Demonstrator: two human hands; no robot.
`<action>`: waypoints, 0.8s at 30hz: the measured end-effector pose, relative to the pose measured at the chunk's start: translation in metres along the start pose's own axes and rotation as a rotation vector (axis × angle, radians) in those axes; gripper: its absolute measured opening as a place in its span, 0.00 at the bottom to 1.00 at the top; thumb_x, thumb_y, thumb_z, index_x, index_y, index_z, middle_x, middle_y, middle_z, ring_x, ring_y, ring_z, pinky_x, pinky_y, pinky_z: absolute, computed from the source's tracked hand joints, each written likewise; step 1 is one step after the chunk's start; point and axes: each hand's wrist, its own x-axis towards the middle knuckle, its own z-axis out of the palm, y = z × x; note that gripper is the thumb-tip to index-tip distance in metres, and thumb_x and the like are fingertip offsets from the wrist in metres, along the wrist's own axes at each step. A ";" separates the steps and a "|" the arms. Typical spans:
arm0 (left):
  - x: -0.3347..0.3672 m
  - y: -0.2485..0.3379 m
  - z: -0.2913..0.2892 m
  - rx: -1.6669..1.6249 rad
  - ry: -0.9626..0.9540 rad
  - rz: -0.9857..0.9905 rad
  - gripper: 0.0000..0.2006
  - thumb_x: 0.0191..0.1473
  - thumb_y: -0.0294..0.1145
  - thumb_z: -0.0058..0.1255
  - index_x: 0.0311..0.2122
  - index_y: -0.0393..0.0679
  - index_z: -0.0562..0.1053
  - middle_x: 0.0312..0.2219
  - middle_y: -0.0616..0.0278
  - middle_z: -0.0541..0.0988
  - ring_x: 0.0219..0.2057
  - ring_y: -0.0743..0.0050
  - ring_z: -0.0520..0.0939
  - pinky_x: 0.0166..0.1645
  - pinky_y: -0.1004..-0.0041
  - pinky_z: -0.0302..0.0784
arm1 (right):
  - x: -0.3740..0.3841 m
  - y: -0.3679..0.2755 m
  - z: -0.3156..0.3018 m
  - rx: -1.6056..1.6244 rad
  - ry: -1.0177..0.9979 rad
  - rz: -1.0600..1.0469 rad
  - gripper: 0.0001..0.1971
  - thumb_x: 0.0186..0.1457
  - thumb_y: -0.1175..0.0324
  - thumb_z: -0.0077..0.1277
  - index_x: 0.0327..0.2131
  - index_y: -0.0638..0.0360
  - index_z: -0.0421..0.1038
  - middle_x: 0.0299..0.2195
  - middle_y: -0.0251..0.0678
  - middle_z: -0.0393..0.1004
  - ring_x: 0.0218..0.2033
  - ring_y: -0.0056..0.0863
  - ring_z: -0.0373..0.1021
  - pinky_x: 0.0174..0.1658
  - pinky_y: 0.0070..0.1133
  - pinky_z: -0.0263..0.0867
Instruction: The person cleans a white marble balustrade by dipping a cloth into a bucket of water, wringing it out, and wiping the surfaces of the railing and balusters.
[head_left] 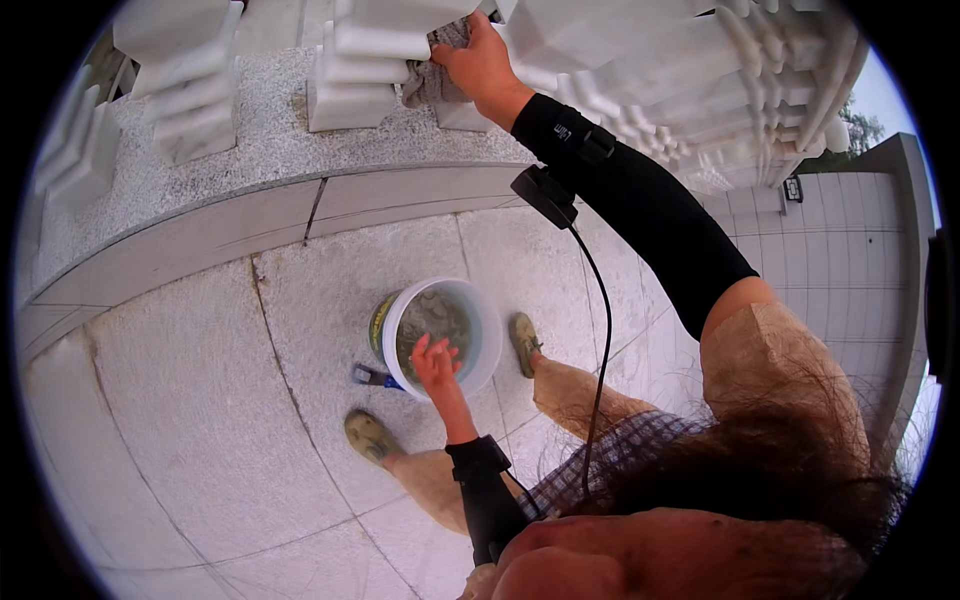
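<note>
While a grey cloth (438, 62) is pressed against the white carved stone railing (380, 60), the right hand (482, 62) grips it. Well below, the left hand (436, 362) hangs open, fingers spread, above a white bucket (487, 340) on the paving between two shoes.

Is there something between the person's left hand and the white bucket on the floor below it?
Nothing visible. The left hand hangs open above the round white plastic bucket of murky water, with no object between them. A small blue-handled tool lies on the grey stone floor beside the bucket, out of the way. The right hand presses a grey cloth on the white carved stone.
</note>
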 end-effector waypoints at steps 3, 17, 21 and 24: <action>-0.006 -0.006 -0.022 0.008 0.062 -0.037 0.21 0.60 0.41 0.47 0.55 0.46 0.61 0.42 0.62 0.74 0.38 0.74 0.76 0.40 0.75 0.69 | 0.000 0.027 0.036 0.026 -0.180 0.028 0.32 0.46 0.72 0.59 0.55 0.57 0.57 0.45 0.51 0.71 0.46 0.48 0.69 0.50 0.32 0.65; 0.012 -0.002 -0.001 -0.040 -0.003 0.001 0.20 0.59 0.40 0.49 0.54 0.47 0.63 0.41 0.64 0.75 0.38 0.76 0.76 0.40 0.76 0.69 | 0.084 0.046 0.060 -0.184 -0.328 -0.153 0.12 0.49 0.62 0.51 0.37 0.53 0.73 0.34 0.42 0.75 0.35 0.38 0.70 0.35 0.37 0.61; 0.013 -0.008 -0.002 -0.036 0.001 0.006 0.20 0.59 0.40 0.50 0.54 0.47 0.63 0.41 0.64 0.75 0.38 0.77 0.76 0.40 0.76 0.69 | 0.085 0.045 0.071 -0.172 -0.355 -0.150 0.12 0.49 0.63 0.50 0.37 0.54 0.73 0.35 0.42 0.75 0.35 0.38 0.70 0.36 0.36 0.61; 0.014 -0.011 0.000 -0.028 0.016 0.000 0.20 0.58 0.39 0.51 0.54 0.47 0.64 0.42 0.64 0.75 0.37 0.77 0.76 0.41 0.76 0.69 | 0.084 0.047 0.077 -0.172 -0.367 -0.153 0.12 0.49 0.63 0.50 0.37 0.54 0.73 0.35 0.42 0.75 0.35 0.38 0.70 0.36 0.36 0.62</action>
